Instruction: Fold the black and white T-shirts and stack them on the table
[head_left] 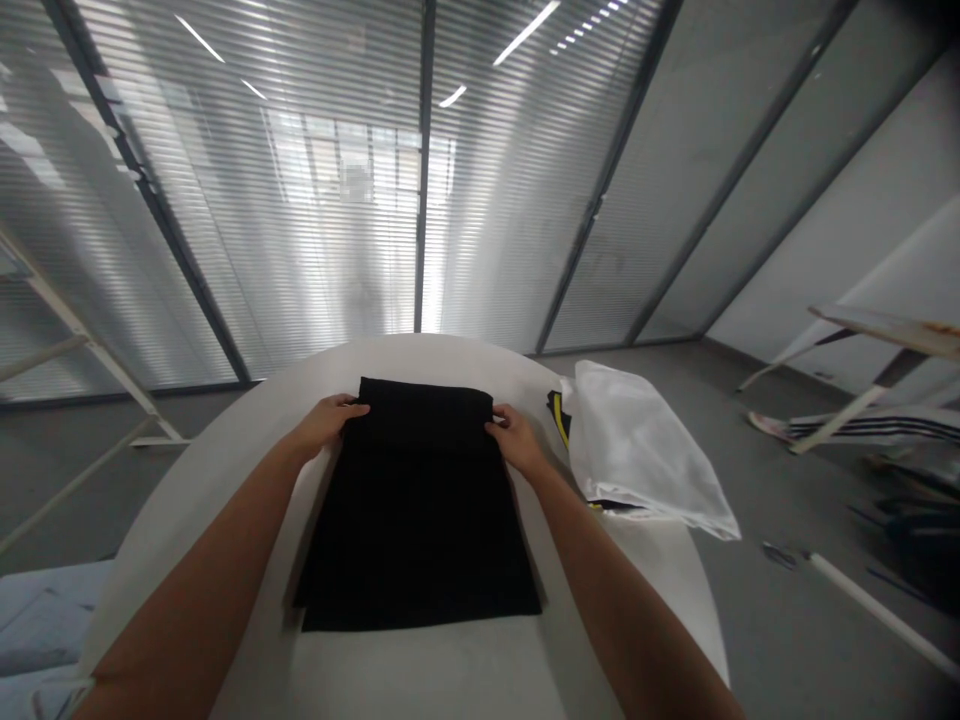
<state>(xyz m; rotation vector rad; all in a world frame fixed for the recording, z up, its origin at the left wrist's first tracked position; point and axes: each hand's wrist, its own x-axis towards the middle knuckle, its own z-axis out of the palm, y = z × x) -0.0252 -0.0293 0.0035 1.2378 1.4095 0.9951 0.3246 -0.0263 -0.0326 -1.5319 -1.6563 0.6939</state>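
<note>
A piece of black cloth, folded into a flat panel, lies on the round white table. It is narrower at its far end and wider toward me. My left hand pinches its far left corner, thumb on top and fingers curled at the edge. At the far right corner my right hand grips the same cloth between thumb and fingers. What kind of garment it is, I cannot make out. Right of my right hand rests a folded white cloth, with a black and yellow edge showing beneath it.
The white cloth overhangs the table's right edge. A pale metal frame stands at the left, near light blue cloth. To the right are a wooden-topped table, a white pole and dark items on the floor. Glass partitions with blinds rise behind.
</note>
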